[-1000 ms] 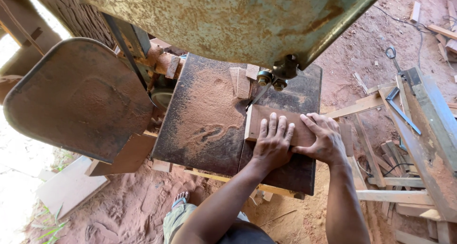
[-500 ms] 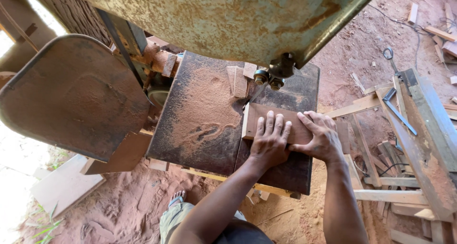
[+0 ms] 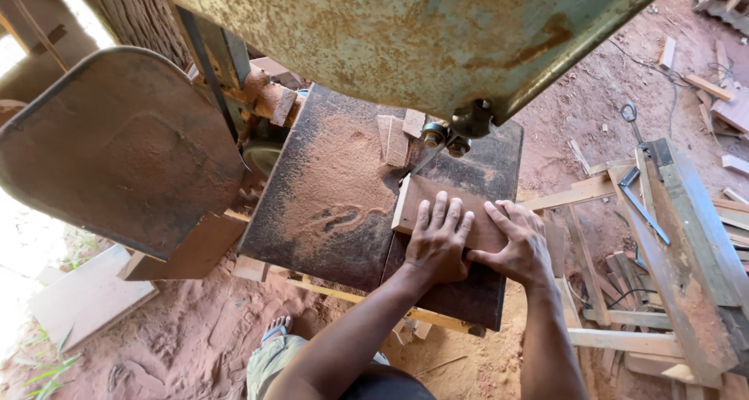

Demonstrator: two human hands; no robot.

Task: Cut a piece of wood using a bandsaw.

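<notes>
Head view. My left hand (image 3: 438, 244) lies flat on top of the wooden block (image 3: 433, 205), fingers (image 3: 441, 213) spread and pointing toward the blade. Nothing pinched; palm pressed down on the wood. My right hand (image 3: 515, 240) sits just beside it, touching the right part of the same block, fingers loosely curled over its edge, thumb reaching toward the left hand. Whether those fingers grip the far edge I cannot tell.

The block lies flat on the dark metal tabletop (image 3: 460, 299) of the band saw, near its right half. Its far left corner is just beside the blade guide (image 3: 456, 131), which hangs from the rusty green saw housing (image 3: 406, 33) overhead. The blade itself is too thin to make out clearly.

A heap of reddish sawdust (image 3: 331, 182) covers the left middle of the tabletop, with finger-like tracks through it. Two small wood offcuts (image 3: 398, 135) lie behind the blade guide.

Left of the tabletop: a large rusted wheel cover (image 3: 117, 150). Right of it: a stack of wooden slats and planks (image 3: 663, 236) on the red dirt floor (image 3: 179, 338). My foot in a sandal (image 3: 275, 330) shows below the tabletop's near edge.
</notes>
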